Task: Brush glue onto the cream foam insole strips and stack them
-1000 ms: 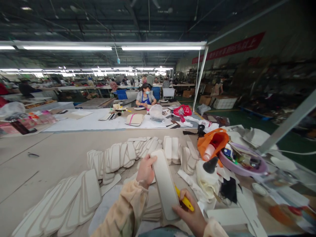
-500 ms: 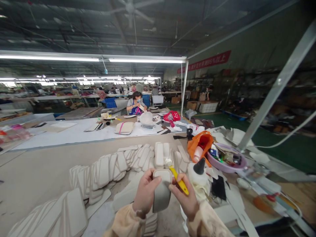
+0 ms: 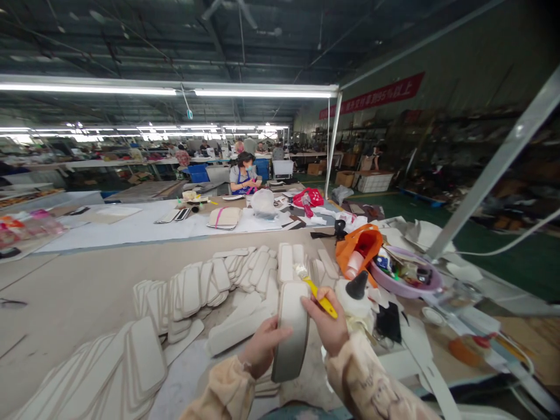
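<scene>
A long pale panel with rounded corners (image 3: 292,326) is held upright over the table, curving slightly. My left hand (image 3: 263,345) grips its left edge, thumb across its face. My right hand (image 3: 327,319) is closed around a yellow-handled brush (image 3: 321,297), and its fingertips also touch the panel's right edge. White bristles point away from me, just beyond the panel's top. Behind it stand pale panels in a short stack (image 3: 286,262). Overlapping panels of the same kind (image 3: 186,291) fan out to the left, with larger ones (image 3: 146,353) closer to me.
A white bottle with a black cone cap (image 3: 355,291) stands right of my right hand. Past it are an orange bag (image 3: 359,251) and a purple basin (image 3: 406,289) of small items. A metal post (image 3: 490,169) rises at right. Across the table sits a co-worker (image 3: 245,175).
My left hand has slid from the panel's top down to its left edge. The panel now stands taller in view, showing more of its length. The brush stays in my right hand.
</scene>
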`<state>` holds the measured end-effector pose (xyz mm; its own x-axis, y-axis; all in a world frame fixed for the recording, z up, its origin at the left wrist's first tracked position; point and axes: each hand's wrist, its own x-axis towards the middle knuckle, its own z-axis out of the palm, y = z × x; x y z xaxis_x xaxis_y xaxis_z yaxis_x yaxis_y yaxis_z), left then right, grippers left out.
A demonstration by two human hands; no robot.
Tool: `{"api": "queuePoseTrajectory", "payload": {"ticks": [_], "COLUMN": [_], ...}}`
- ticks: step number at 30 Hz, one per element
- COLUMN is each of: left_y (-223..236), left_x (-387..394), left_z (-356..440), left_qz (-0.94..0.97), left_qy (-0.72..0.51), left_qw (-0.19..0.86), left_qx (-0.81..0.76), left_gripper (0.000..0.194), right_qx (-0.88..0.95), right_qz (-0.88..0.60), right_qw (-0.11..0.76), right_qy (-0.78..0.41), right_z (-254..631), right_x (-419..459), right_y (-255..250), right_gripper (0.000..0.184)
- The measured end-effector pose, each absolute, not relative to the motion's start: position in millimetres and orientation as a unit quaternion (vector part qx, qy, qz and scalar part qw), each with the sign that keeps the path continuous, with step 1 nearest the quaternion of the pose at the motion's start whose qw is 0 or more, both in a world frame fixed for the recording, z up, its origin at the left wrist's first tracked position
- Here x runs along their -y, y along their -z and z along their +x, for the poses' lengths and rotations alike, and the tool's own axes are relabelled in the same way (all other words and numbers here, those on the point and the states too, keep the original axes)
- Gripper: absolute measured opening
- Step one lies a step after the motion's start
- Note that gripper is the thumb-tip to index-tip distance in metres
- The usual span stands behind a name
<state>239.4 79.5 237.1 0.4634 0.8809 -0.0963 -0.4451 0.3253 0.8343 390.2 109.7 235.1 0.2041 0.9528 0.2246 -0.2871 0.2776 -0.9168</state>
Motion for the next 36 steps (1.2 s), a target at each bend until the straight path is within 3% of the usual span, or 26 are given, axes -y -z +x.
{"api": "queuePoseTrajectory", "payload": {"ticks": [4,8,23,36], "left_y": [-202.3,-181.3,-179.6,-180.1], "left_x": [-64.3,-56.3,-41.2,-44.9], "left_z": [231.9,222.9,172.6,155.0], "left_qz": [0.406,0.372,0.289,0.271], "left_qy": [-0.352,-0.344,-0.360,-0.295], "left_qw": [0.788,0.797,0.832,0.834], "left_qx": [-0.300,-0.328,-0.309,-0.381], "left_gripper": [0.040,0.041,0.054,0.040], "right_qx": [0.396,0.389,0.373,0.364], "right_qz": [-0.407,-0.420,-0.454,-0.459], "right_qw": [0.693,0.693,0.676,0.676], "right_qy": [-0.445,-0.439,-0.445,-0.448], "right_z": [392.0,387.7,345.4,329.2], "right_x": [-129.4,-144.1,-161.7,-165.6], "right_y": [-232.5,-226.9,-199.4,-197.3], "right_gripper": [0.037,0.040,0.040,0.040]}}
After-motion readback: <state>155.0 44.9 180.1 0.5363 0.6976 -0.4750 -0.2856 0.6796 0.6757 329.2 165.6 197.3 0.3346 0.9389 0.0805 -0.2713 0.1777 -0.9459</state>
